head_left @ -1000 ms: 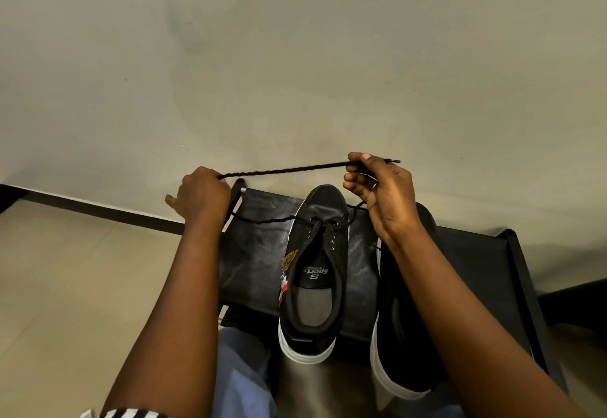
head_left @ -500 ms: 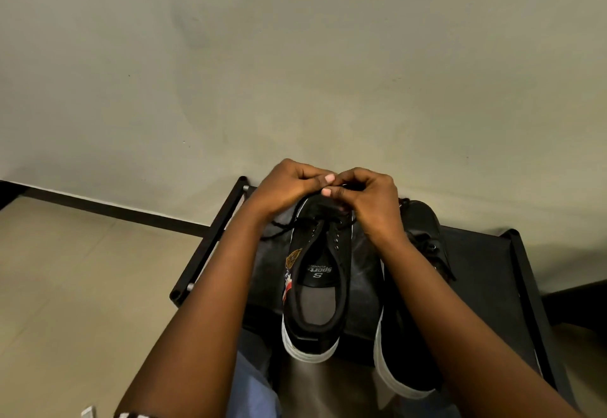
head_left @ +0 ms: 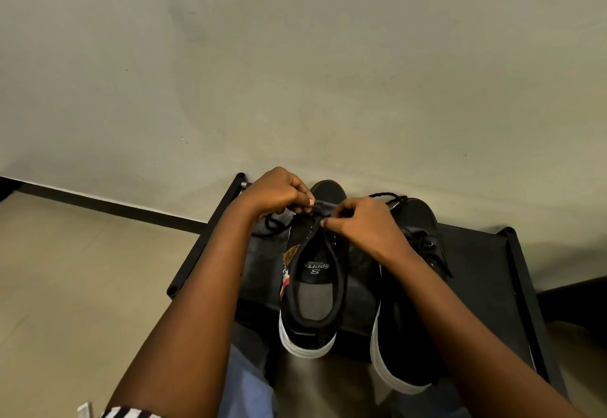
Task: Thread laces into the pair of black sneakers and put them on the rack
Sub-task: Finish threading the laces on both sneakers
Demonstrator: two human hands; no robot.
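Fingers (head_left: 303,202) of both hands pinch a black lace (head_left: 320,203) over the toe end of the left-hand black sneaker (head_left: 313,286).

Left hand (head_left: 274,192) and right hand (head_left: 359,223) meet at centre frame, each curled tight on the lace, which runs taut between them (its loose end trails off to the left at (head_left: 274,222)). That sneaker stands upright on the black rack (head_left: 479,263), heel toward the bottom of the frame, white sole showing, insole printed "S Sport". Just to its right stands the second sneaker (head_left: 407,335), already laced, a lace loop poking past its toe. Behind, a plain wall (head_left: 295,72); at lower left, pale floor tiles (head_left: 82,269).
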